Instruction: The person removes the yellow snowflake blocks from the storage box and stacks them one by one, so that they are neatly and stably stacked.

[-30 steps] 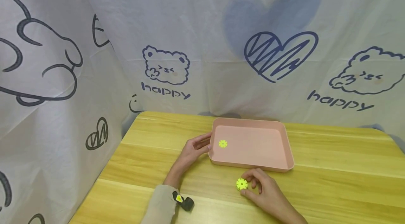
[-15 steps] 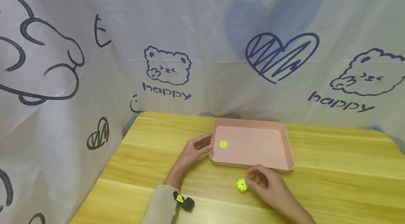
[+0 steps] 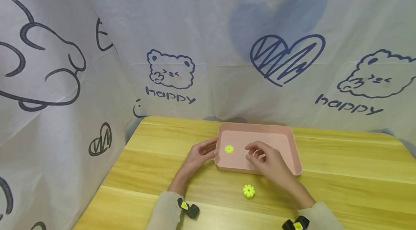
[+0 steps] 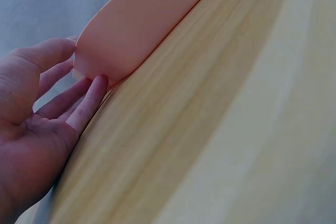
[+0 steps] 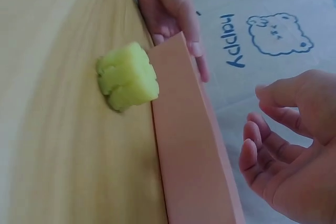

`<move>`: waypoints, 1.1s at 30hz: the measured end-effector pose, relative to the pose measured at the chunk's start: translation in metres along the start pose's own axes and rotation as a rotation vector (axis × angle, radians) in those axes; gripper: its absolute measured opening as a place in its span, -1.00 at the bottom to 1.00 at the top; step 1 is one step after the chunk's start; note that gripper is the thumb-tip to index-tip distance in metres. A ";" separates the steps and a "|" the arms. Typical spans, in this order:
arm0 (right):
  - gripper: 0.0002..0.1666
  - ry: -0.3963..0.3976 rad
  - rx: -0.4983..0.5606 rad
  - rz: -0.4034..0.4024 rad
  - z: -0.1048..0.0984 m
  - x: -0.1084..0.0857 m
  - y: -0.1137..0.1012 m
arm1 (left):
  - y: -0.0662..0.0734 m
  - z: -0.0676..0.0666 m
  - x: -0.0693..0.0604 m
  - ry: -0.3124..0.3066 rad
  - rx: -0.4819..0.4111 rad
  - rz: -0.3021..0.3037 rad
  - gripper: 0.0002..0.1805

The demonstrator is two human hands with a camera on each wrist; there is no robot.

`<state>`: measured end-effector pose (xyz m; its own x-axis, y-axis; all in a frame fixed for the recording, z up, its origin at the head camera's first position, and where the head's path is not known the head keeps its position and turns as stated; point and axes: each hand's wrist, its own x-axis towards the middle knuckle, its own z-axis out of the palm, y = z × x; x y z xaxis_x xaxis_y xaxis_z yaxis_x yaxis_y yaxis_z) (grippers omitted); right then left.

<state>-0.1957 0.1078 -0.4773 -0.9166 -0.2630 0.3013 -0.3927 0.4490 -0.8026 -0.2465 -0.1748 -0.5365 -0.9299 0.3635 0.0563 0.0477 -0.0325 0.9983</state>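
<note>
My left hand (image 3: 198, 156) touches the left end of the pink tray (image 3: 260, 170), its fingertips against the outer wall. In the left wrist view, fingers (image 4: 97, 90) meet the tray's corner near the tabletop. Over the tray hovers my right hand (image 3: 268, 159), fingers loosely bent. The thumb and fingertips stay apart in the right wrist view, and no object shows between them. Inside the tray, toward the left, lies one flat yellow-green notched snowflake disc (image 3: 229, 149). A short stack of the same discs (image 3: 248, 191) stands on the table in front of the tray.
The wooden table (image 3: 351, 172) extends to both sides of the tray. Behind it hangs a pale cloth (image 3: 221, 89) with printed bears and hearts, and another cloth side (image 3: 58, 129) borders the left. Wrist cameras (image 3: 297, 224) sit on both sleeves.
The right hand has left the disc stack and moved up and forward over the tray. The stack and the disc in the tray stay put, and the left hand keeps its place.
</note>
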 end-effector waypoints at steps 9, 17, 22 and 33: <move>-0.74 -0.059 -0.075 0.010 0.024 0.040 0.014 | -0.001 -0.001 0.001 0.003 0.005 -0.008 -0.42; -0.67 -0.165 -0.104 0.053 0.042 0.063 0.033 | -0.002 -0.002 0.001 -0.005 -0.017 0.000 -0.42; -0.65 -0.197 -0.141 0.057 0.047 0.069 0.036 | 0.000 -0.001 0.001 -0.011 -0.003 -0.003 -0.43; -0.75 -0.243 -0.223 0.077 0.053 0.075 0.038 | 0.000 -0.001 0.001 -0.005 -0.006 -0.001 -0.42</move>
<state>-0.2752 0.0596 -0.5127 -0.9098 -0.4048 0.0915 -0.3547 0.6439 -0.6780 -0.2476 -0.1755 -0.5363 -0.9282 0.3679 0.0551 0.0445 -0.0373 0.9983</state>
